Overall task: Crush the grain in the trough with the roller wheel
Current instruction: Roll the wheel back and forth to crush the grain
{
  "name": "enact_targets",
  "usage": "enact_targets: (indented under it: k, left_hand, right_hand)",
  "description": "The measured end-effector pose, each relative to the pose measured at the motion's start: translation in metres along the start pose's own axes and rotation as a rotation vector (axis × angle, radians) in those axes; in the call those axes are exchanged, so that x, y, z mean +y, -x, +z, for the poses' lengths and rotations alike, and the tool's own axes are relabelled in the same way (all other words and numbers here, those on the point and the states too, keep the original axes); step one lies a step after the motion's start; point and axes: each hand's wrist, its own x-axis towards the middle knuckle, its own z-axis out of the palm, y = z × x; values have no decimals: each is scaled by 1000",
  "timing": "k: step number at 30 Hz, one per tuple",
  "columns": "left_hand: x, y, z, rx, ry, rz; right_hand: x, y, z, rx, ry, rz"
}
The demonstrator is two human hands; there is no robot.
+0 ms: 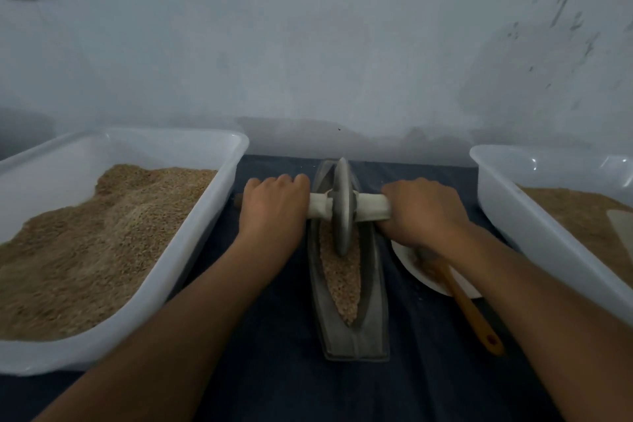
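Your left hand (pixel 274 205) is wrapped over one end of the axle handle (pixel 371 206), and your right hand (pixel 423 212) is curled round the other end, so both are gripping it. Between your two hands stands the roller wheel (pixel 342 205), upright on its edge, sitting in the far half of the trough (pixel 349 336). The grain (pixel 342 277) lies in the groove from under the wheel back toward you, and it looks coarse and barely broken. You're in the rolling step, at the far end of a stroke by the look of it. Next move, I'd say: draw the wheel back toward you along the groove, pressing evenly on both ends so it stays upright. Outside your left hand sits a white tub of grain (pixel 113 236); under your right wrist, a plate (pixel 411 267) with a wooden spoon (pixel 469 312).
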Motion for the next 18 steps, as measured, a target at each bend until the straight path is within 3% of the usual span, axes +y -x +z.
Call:
enact_targets:
  k: [5,9,12,18]
  left_hand:
    - [0,-34,4,-60,-13,-15]
    - [2,-36,2,-67,-15,-29]
    - [3,-22,-1,-21,-17,-27]
    - [2,27,-10,50,38,34]
  right_hand:
    - [5,-35,-6,-220,-51,-17]
    - [6,-40,-7,-234,-66,-15]
    - [4,-25,-4,-143,-48,-6]
    - [-7,37,2,199,-35,-48]
